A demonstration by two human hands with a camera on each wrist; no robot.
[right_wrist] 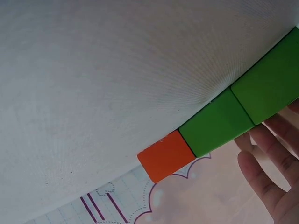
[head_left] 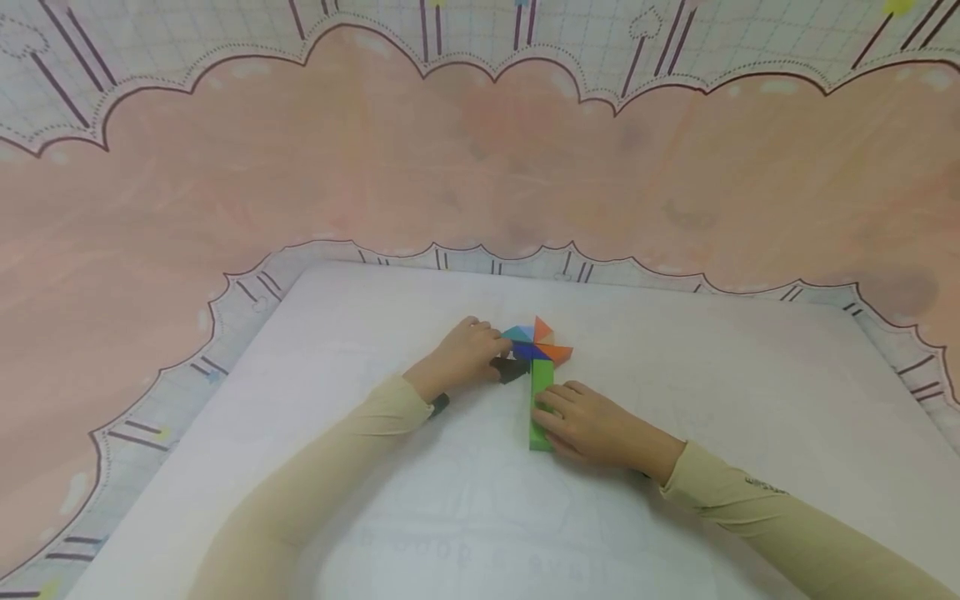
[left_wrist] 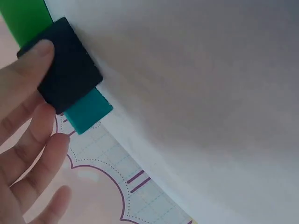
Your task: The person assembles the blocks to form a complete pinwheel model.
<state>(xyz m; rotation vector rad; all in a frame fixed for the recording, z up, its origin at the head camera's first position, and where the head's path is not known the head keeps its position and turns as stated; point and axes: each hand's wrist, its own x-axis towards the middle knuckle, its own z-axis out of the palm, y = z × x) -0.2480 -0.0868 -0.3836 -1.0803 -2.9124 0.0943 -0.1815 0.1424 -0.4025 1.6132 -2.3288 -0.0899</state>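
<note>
My left hand (head_left: 465,354) is at the left side of a pinwheel of triangular blocks. Its thumb lies on the face of a dark blue block (left_wrist: 70,65), with the fingers curled close by. A teal block (left_wrist: 88,109) shows just past the dark one. Below the pinwheel runs a strip of green blocks (head_left: 542,383), laid end to end. My right hand (head_left: 588,421) grips the strip's lower part, fingers across its top. Orange blocks (head_left: 558,353) form the pinwheel's right side; one orange block (right_wrist: 167,156) lines up past the green ones in the right wrist view.
The blocks lie on a white tabletop (head_left: 360,333). A pink and white patterned cloth (head_left: 480,167) with scalloped outlines surrounds the table at the back and left. Faint markings (head_left: 465,546) show through the white surface near the front.
</note>
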